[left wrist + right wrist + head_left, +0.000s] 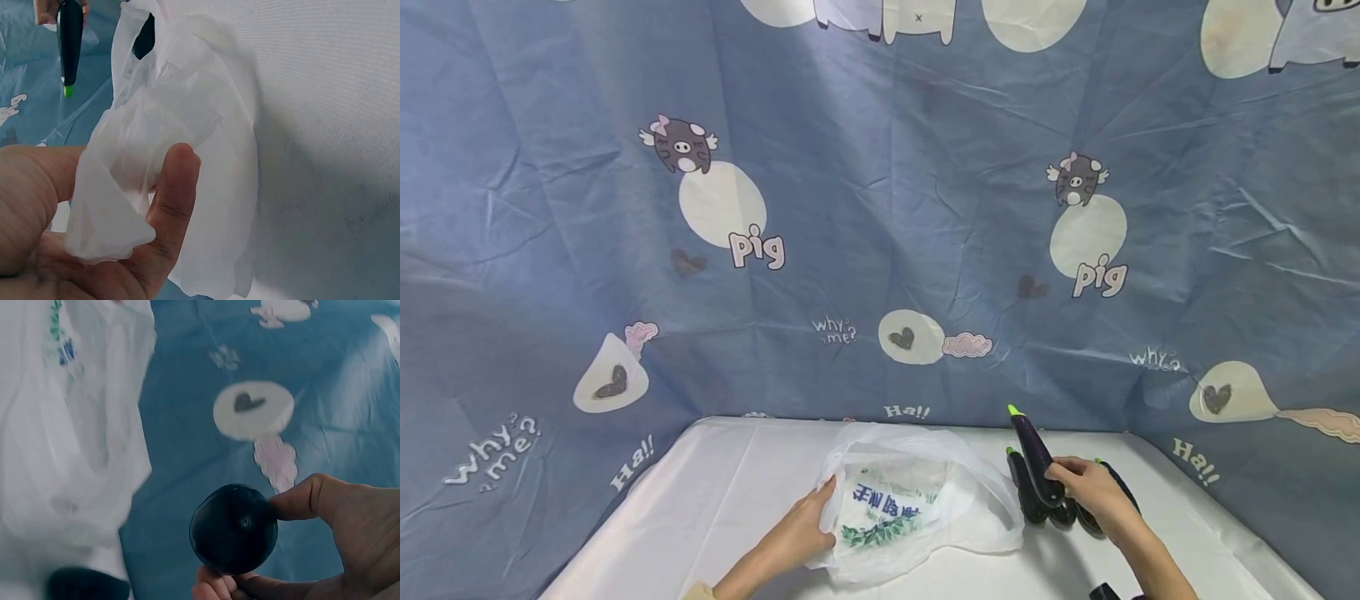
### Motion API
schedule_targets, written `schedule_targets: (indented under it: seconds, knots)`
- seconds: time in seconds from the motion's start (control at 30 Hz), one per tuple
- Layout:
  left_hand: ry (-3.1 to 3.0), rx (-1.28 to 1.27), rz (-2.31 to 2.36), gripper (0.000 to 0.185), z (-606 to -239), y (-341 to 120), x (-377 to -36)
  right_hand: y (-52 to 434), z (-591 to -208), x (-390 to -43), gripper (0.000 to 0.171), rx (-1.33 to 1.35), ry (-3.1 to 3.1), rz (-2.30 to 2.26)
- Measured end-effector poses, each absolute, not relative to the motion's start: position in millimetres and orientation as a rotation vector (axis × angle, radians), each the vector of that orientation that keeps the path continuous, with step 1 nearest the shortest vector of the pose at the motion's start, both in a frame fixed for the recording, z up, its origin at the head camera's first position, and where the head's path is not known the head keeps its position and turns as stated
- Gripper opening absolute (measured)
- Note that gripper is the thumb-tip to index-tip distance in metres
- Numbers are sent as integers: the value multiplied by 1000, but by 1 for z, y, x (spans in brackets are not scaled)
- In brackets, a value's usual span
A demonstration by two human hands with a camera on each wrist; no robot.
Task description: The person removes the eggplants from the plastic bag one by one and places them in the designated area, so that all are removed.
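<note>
On a white table (715,500), the left hand (801,529) pinches the near-left rim of a white plastic bag (910,508), holding its mouth open. Right of it, the right hand (1093,492) grips a raised dark eggplant (1036,458), stem tilted up; more eggplants (1075,512) lie beneath.

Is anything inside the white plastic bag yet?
The plastic bag lies crumpled on the table, showing only blue and green print. Folds hide its inside; the eggplants are outside it.
</note>
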State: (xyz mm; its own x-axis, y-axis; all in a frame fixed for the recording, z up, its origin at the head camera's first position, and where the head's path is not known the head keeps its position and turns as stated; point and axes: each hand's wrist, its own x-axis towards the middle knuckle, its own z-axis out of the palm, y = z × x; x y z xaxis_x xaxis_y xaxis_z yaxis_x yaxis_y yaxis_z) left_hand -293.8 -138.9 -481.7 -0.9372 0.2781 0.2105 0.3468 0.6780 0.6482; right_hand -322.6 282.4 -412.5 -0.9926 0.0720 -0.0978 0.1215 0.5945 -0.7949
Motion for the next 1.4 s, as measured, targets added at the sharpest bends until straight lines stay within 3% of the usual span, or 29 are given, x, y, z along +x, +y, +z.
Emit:
schedule_targets:
  seconds: [0.77, 1.03, 1.23, 1.4]
  knots:
    - [-2810, -503, -1103, 85, -480, -138, -292, 368, -422, -339, 78, 237, 2702, -1437]
    - [-2802, -507, -1096, 85, -481, -138, -293, 406, -446, -354, 91, 352, 2691, -1487]
    - [-2803, -512, -1098, 84, -481, -138, -293, 420, -445, -350, 84, 437, 2684, -1448]
    - [-2800, -517, -1096, 84, -481, -138, -293, 448, -474, -368, 77, 639, 2713, -1374]
